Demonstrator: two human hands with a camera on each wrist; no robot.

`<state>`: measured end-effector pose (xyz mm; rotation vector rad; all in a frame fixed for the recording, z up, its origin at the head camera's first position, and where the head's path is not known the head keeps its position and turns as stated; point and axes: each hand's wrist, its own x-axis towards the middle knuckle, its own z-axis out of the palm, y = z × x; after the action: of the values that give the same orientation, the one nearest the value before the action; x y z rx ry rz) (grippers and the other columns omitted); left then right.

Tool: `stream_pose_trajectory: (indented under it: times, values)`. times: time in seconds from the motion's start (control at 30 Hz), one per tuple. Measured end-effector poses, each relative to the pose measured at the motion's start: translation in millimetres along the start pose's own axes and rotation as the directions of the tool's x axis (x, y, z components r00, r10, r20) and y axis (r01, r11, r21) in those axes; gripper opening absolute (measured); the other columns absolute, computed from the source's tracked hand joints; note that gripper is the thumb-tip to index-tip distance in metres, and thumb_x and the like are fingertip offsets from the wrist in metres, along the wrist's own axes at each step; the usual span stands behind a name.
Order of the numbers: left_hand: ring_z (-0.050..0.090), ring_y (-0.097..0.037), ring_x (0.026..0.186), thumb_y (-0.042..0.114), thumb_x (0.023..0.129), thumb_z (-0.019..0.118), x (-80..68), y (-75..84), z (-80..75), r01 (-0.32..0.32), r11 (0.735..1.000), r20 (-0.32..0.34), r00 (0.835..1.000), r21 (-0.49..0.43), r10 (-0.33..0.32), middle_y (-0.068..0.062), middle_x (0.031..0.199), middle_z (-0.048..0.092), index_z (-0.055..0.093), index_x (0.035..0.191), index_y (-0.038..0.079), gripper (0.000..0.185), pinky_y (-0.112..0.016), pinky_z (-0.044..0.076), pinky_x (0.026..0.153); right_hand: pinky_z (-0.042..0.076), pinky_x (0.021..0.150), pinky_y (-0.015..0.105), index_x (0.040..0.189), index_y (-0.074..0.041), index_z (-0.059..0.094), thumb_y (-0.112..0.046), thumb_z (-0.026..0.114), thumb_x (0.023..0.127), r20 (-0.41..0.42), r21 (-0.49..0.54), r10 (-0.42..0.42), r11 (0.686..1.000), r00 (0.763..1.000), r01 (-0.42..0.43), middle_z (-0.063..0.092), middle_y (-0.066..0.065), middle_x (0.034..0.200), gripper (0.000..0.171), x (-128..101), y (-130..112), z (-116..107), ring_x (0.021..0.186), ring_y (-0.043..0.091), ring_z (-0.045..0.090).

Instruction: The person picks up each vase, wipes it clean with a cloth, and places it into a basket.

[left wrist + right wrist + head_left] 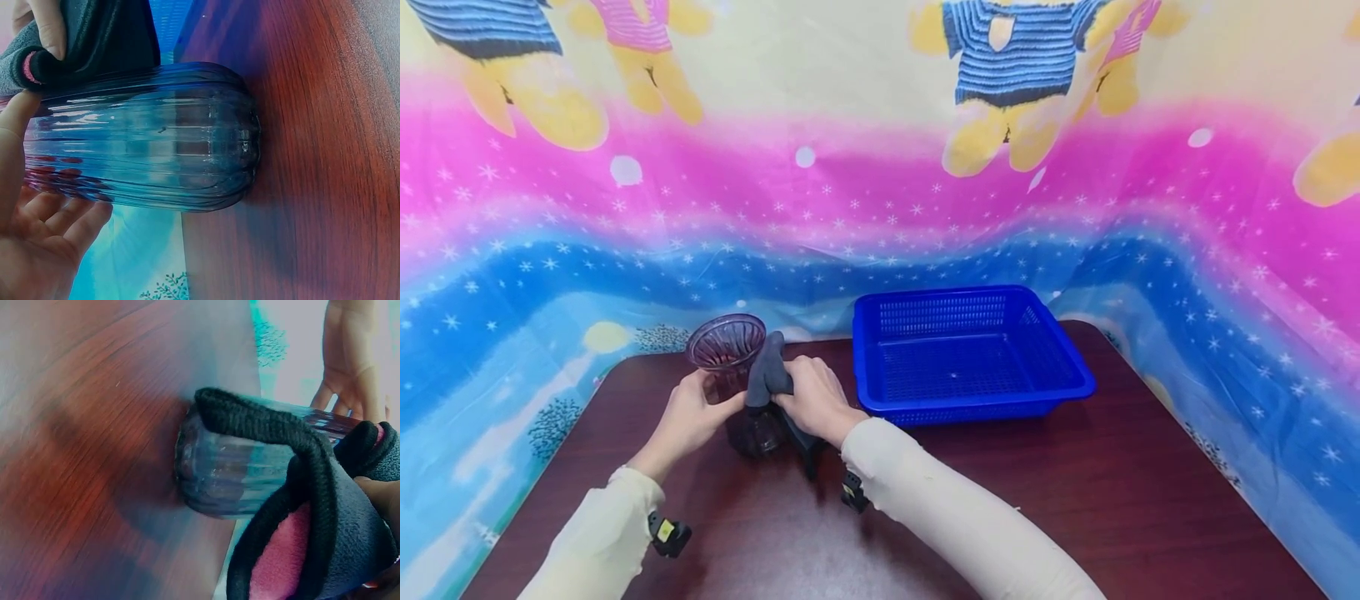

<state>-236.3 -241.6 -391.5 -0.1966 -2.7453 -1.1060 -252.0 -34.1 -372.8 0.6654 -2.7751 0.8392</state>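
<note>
A purple-tinted, ribbed glass vase [724,343] with a flared rim stands upright on the table. My left hand [685,418] holds it around the upper body, thumb on the near side and fingers on the far side, as the left wrist view shows below the vase [150,140]. My right hand [817,397] grips a dark grey cloth [766,377] against the vase's right side. Black edging and a pink underside show on the cloth [350,531] in the right wrist view, where its folds cover part of the glass.
A blue plastic basket [973,410] with perforated walls stands at the back, right of the vase. The dark red-brown wooden table [1037,492] ends at a printed curtain [820,208] behind and at both sides. Small black devices sit at both wrists.
</note>
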Motion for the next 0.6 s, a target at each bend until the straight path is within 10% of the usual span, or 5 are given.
stream_pose_trajectory:
  times: [0.6]
  values:
    - [0.06, -0.046, 0.124, 0.043, 0.091, 0.074, -1.5, 2.9, -1.6, 0.018, 1.0, 0.001, 1.0, 0.013, -0.018, -0.032, 0.135, 0.061, 0.053, 0.136, -0.004, 0.069, -0.059, 0.05, 0.099, 0.054, 0.077, 0.037, 0.107, -0.018, 0.075, -0.033, 0.079, 0.088, 0.03, -0.125, 0.027, 0.992, 0.999, -0.023, 0.072, 0.004, 0.096, 0.024, -13, 11, 21, 0.092, 0.024, 0.065]
